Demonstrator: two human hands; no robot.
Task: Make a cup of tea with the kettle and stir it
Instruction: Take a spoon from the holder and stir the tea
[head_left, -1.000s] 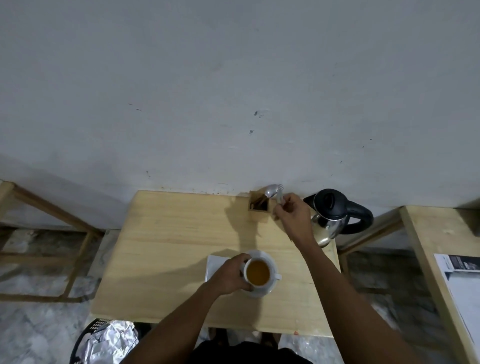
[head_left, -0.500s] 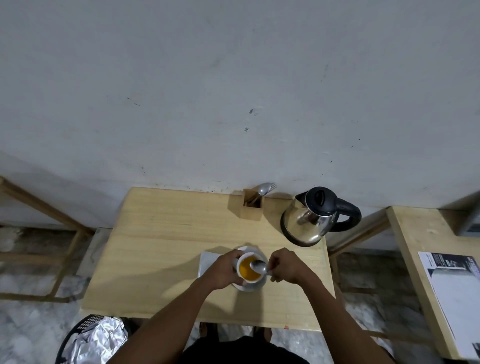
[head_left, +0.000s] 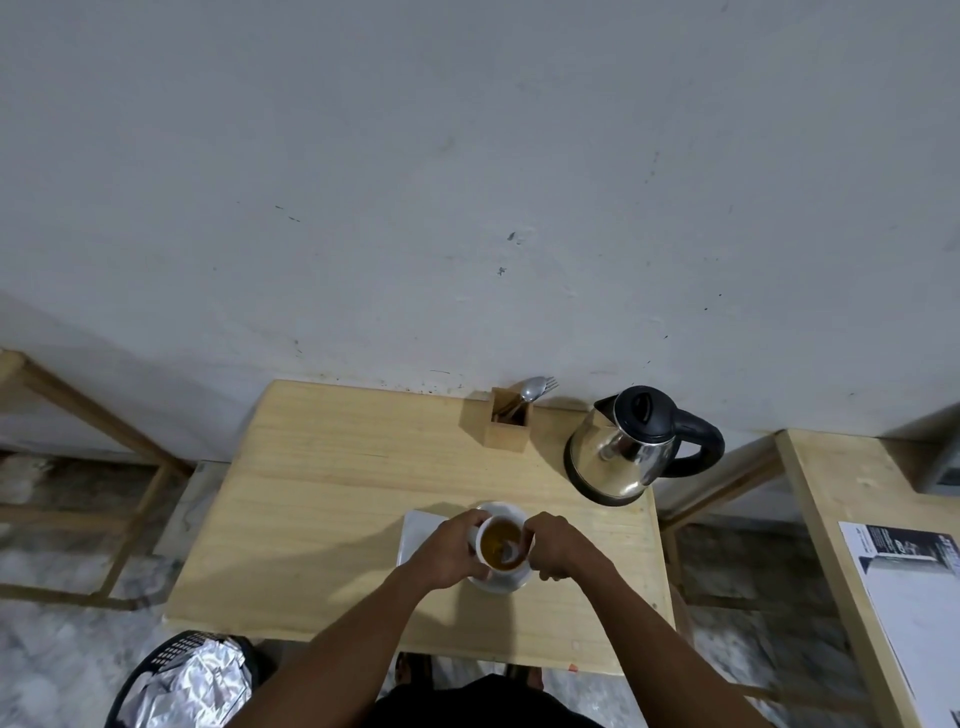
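Head view: white cup (head_left: 502, 545) of amber tea sits on a white saucer (head_left: 500, 581) near the front edge of the wooden worktop (head_left: 332, 519). Left hand (head_left: 448, 553) wraps the cup's side at 9 o'clock, fingers curled against the wall. Right hand (head_left: 558, 545) is at the cup's 3 o'clock, fingers closed in a pinch on a spoon (head_left: 510, 552) whose bowl dips into the tea; the handle is mostly hidden by the fingers. A white napkin (head_left: 415, 532) lies flat under the left hand, touching the saucer at its 9 o'clock side. Steel kettle (head_left: 626, 449) with black lid and handle stands upright at 1 o'clock from the cup, well apart from both hands, near the worktop's right edge. Wooden cutlery holder (head_left: 509, 426) stands at 12 o'clock by the wall, a spoon and fork poking out. Second table (head_left: 831, 493) at 3 o'clock carries a printed sheet (head_left: 914, 587). Black basket (head_left: 176, 647) with crumpled foil (head_left: 192, 686) sits on the floor at 7 o'clock.
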